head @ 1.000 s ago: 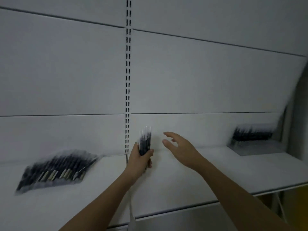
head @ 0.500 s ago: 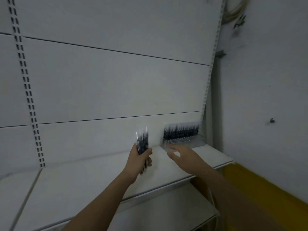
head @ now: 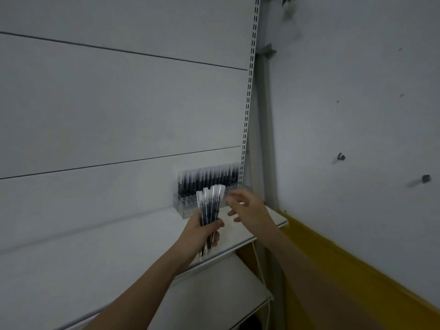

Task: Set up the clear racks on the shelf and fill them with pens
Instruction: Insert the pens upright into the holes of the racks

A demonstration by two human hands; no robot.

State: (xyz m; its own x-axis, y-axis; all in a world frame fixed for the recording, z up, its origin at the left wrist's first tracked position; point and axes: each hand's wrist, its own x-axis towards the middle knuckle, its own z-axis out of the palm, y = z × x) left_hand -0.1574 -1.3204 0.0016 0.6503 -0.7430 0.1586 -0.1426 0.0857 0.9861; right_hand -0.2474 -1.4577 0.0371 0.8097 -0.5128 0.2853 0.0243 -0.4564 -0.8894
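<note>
Pens in your left hand: your left hand (head: 203, 231) is curled round a bundle of pens (head: 210, 206), fanned out at the top, held above the shelf (head: 133, 236) just in front of the rack.
Risk of dropping: the fan looks loose; if you slacken your fingers while drawing one out, others could slide down and fall past the shelf's front edge to the lower shelf (head: 214, 296).
Clear rack: the clear rack (head: 190, 204) sits at the shelf's back right corner, against the rear panel; its back rows hold pens in the rack (head: 209, 178), its front holes look unfilled.
Risk of shoving: the rack looks light; a hard push into a hole could tip it or knock the standing pens askew.
Your right hand: your right hand (head: 246, 207) is spread and holds nothing, fingers relaxed, just right of the bundle and near the rack's right end.
Risk at the edge: the shelf's right edge is close; a pen fumbled there would drop beside the wall.
Blur: the picture is smeared, so hole alignment cannot be judged.
</note>
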